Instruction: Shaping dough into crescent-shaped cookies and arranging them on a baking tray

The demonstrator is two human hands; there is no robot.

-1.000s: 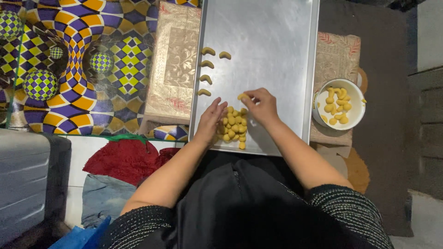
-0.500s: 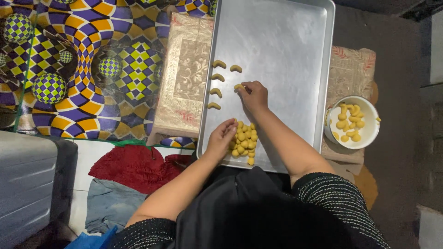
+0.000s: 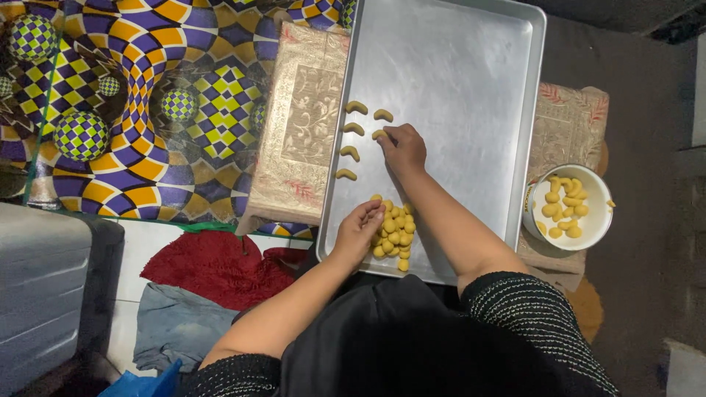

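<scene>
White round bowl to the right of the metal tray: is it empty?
No, the white round bowl beside the silver metal tray holds a loose layer of small yellow curved dough pieces.

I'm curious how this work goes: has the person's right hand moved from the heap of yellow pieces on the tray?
Yes. The right hand has left the heap and gone up the tray to the rows of curved pieces, setting one beside them.

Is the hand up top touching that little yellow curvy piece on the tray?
Touching. The head view shows the right hand with its fingertips on a yellow crescent piece, no gap visible, on the metal tray.
</scene>
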